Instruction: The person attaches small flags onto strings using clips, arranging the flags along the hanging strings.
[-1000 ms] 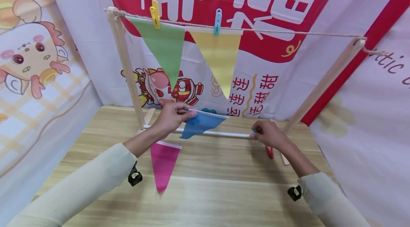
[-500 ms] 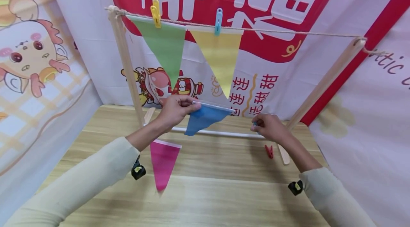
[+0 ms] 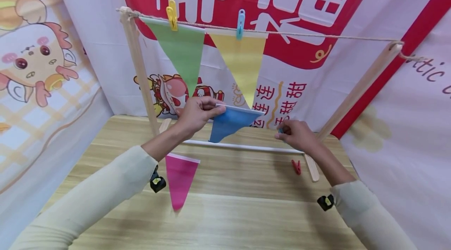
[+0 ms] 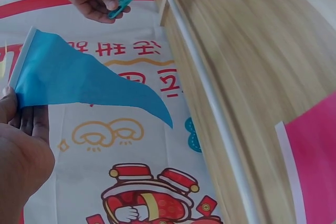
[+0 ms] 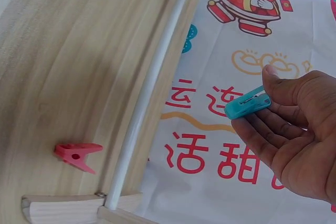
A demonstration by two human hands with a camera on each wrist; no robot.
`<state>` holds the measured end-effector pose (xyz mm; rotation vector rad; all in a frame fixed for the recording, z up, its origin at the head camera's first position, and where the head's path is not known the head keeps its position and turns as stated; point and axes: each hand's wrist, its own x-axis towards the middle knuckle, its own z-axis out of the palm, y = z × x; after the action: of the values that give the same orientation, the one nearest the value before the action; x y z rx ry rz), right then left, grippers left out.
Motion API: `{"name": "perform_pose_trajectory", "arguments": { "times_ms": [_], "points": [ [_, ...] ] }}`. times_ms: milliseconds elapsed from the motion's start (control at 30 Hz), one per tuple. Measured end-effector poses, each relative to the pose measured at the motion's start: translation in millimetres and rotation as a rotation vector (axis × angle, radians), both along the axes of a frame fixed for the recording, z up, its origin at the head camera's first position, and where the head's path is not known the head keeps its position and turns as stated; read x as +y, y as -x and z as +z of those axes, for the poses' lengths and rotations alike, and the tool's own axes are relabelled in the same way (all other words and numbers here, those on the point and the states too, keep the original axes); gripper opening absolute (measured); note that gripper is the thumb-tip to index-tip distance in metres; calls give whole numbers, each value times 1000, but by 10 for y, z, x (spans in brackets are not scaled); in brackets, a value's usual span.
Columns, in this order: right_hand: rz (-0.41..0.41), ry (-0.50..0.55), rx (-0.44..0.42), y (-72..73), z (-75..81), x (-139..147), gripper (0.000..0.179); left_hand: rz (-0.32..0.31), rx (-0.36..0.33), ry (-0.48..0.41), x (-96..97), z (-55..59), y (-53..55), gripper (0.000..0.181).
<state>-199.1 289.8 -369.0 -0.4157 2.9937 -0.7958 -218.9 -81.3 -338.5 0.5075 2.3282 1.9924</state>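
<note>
My left hand (image 3: 199, 115) pinches a blue triangular flag (image 3: 232, 122) by the left end of its white top edge. In the left wrist view the flag (image 4: 79, 74) hangs out from the thumb and fingers, its tip curving. My right hand (image 3: 297, 136) holds a teal clothespin (image 5: 247, 104) between thumb and fingers, to the right of the flag and apart from it. Above, a twine line (image 3: 317, 36) carries a green flag (image 3: 183, 48) under a yellow clothespin (image 3: 172, 15) and a yellow flag (image 3: 243, 58) under a light blue clothespin (image 3: 240, 24).
Wooden posts (image 3: 139, 69) hold the twine at both ends, joined low down by a white rod (image 3: 246, 147). A pink flag (image 3: 181, 179) and a red clothespin (image 3: 296, 167) lie on the wooden table (image 3: 239, 218). A printed cloth (image 3: 299, 101) hangs behind.
My left hand has raised the blue flag and shifted it rightward. My right hand has lifted the teal clothespin from near the white rod. The hanging flags stay put.
</note>
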Motion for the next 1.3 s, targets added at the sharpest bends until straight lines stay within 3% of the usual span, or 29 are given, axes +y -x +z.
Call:
{"name": "perform_pose_trajectory", "arguments": {
  "times_ms": [300, 600, 933, 1300],
  "points": [
    [-46, -30, 2, 44, 185, -23, 34, -58, 24, -19, 53, 109, 0, 26],
    [-60, -13, 17, 49, 329, -27, 35, -111, 100, 11, 85, 195, -27, 23],
    [-53, 3, 15, 54, 398, -18, 36, -187, 110, 10, 145, 271, -38, 21],
    [-45, 6, 47, 50, 533, -42, 38, -237, 80, -20, 279, 446, -77, 19]
  ]
}}
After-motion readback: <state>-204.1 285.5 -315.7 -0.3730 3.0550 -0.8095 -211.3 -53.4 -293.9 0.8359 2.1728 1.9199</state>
